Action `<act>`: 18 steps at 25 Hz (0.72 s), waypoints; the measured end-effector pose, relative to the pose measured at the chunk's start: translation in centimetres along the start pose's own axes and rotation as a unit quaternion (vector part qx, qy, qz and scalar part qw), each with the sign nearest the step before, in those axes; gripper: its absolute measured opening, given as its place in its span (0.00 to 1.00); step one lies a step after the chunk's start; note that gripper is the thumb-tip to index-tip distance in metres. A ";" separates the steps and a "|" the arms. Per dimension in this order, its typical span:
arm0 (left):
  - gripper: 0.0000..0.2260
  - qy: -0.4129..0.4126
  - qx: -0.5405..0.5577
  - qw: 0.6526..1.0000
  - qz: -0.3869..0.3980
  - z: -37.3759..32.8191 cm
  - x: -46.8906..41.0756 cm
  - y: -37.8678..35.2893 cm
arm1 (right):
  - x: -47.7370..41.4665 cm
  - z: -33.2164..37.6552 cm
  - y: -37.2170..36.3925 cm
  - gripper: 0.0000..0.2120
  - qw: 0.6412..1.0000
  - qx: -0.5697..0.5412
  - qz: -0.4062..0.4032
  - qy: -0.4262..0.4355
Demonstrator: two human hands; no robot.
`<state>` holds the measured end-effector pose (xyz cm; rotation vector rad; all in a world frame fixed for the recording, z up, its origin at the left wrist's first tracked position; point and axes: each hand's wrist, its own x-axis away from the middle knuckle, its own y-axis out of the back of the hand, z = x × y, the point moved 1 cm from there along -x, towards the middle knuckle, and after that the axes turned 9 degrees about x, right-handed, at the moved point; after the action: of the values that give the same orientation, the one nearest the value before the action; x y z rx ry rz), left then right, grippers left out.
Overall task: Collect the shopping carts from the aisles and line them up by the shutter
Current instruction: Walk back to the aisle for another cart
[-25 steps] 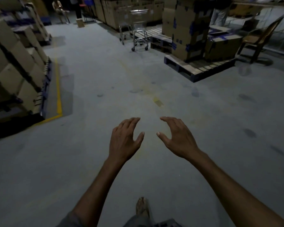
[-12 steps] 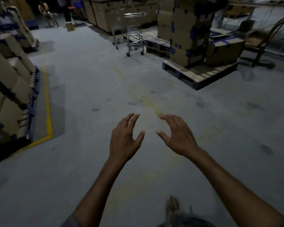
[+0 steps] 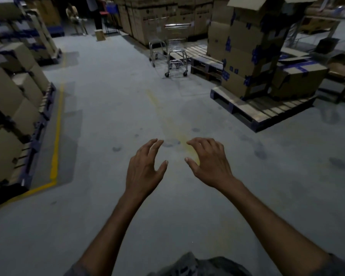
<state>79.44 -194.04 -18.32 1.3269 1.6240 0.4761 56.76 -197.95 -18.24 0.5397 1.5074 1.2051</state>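
Head view, silver wire shopping cart (image 3: pixel 176 56) well ahead, left hand (image 3: pixel 142 172), right hand (image 3: pixel 212 169), fingers (image 3: pixel 147 149) spread, empty

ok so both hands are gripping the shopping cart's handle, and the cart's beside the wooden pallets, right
No. The head view shows the left hand and right hand held out over bare floor, holding nothing; the shopping cart stands well ahead, out of their reach. It is beside the wooden pallets, as you said.

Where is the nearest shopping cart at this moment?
Head view, upper centre: the shopping cart stands far up the aisle, just left of a low wooden pallet and the tall stack of taped boxes.
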 end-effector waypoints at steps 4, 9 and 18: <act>0.30 -0.010 -0.077 0.997 -0.011 4.9 -7.3 -1.2 | -8.6 -0.9 -3.9 0.17 0.995 0.083 -0.020 0.059; 0.25 -0.054 -0.198 0.979 -0.001 12.9 -17.1 -2.9 | -19.7 -0.2 -9.8 0.11 0.988 0.114 -0.049 0.091; 0.23 0.188 0.038 0.978 0.082 27.8 -39.9 -1.9 | -43.4 1.9 -20.8 0.19 0.963 -0.200 0.118 -0.137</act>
<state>100.22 -238.05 -16.17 1.5020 1.8606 0.8118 77.62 -241.35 -16.81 0.5926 0.9506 1.5059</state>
